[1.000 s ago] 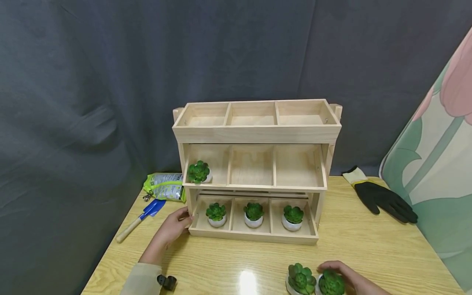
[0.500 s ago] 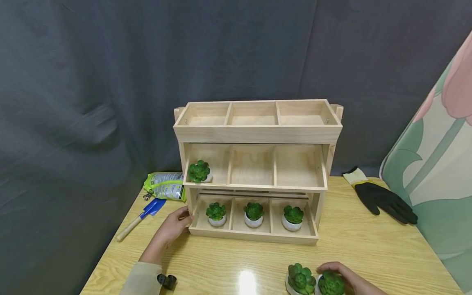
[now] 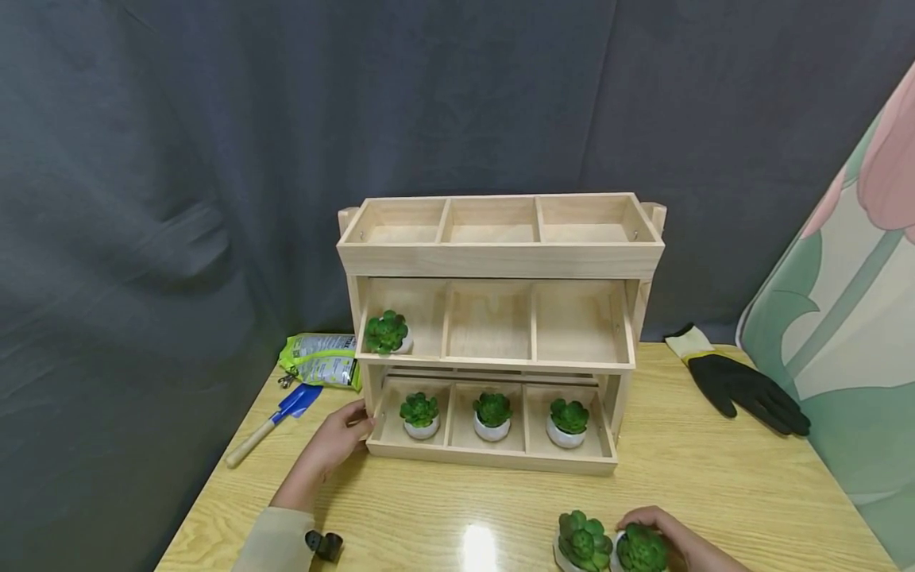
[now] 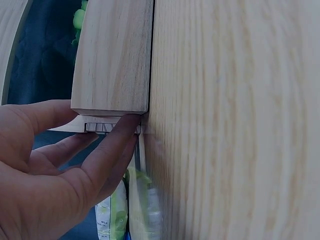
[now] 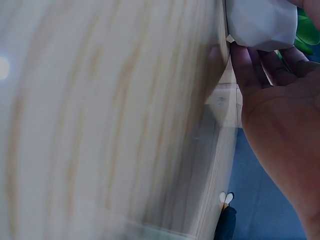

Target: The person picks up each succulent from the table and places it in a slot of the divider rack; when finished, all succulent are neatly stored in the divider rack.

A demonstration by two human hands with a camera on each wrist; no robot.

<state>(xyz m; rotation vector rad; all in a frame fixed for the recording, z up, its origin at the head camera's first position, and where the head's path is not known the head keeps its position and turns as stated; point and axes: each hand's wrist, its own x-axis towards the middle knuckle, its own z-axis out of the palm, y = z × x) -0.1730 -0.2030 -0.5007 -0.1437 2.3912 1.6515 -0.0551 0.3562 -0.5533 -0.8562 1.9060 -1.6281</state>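
At the lower left corner of a three-tier wooden plant shelf (image 3: 500, 260), my left hand (image 3: 341, 435) grips the end of the bottom tray, its thumb and fingers spread across the wood in the left wrist view. Near the table's front, my right hand (image 3: 679, 540) holds a small potted succulent (image 3: 642, 548) by its white pot (image 5: 262, 22), fingers on one side and thumb partly out of frame. Close on its left stands another potted succulent (image 3: 584, 542). Three succulents fill the bottom tray, one per compartment, the middle one (image 3: 492, 415) included. One succulent (image 3: 386, 334) sits in the middle tier's left compartment.
A green bag (image 3: 320, 361) and a blue trowel (image 3: 275, 425) with a wooden handle lie left of the shelf. On the right lies a black glove (image 3: 747, 389) with a pale cuff. A dark curtain (image 3: 457, 103) hangs behind the table (image 3: 700, 477).
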